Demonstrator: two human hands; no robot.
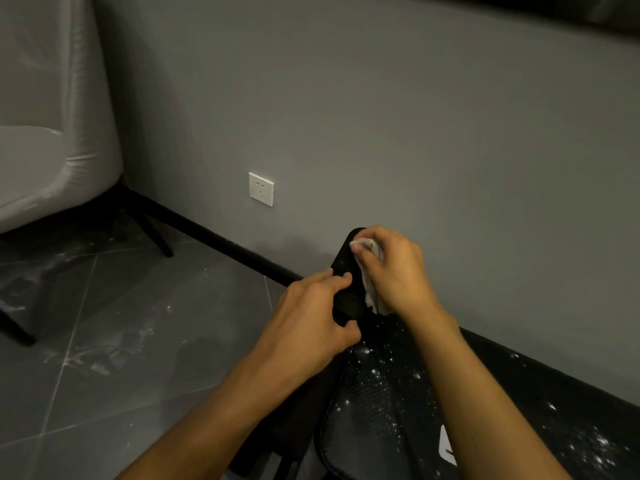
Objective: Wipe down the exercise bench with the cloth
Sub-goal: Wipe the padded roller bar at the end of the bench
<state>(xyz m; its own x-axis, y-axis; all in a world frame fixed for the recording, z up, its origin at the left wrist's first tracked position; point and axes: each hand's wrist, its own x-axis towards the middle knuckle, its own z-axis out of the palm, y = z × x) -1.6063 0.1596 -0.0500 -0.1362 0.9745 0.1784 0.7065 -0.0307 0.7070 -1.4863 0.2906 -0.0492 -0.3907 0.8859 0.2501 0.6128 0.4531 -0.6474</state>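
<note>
The black exercise bench [377, 386] runs from the bottom right toward the wall, its pad speckled with white dust. Its narrow far end [346, 261] rises near the skirting. My right hand [391, 268] grips a crumpled white cloth [372, 292] and presses it against that far end, the cloth showing above and below the hand. My left hand [311, 320] holds the left edge of the same end, fingers curled over it and thumb below.
A grey wall with a white socket [261, 189] stands just behind the bench. A plastic-wrapped white chair [52, 150] on black legs sits at the left. The dark tiled floor [121, 341] carries white dust smears.
</note>
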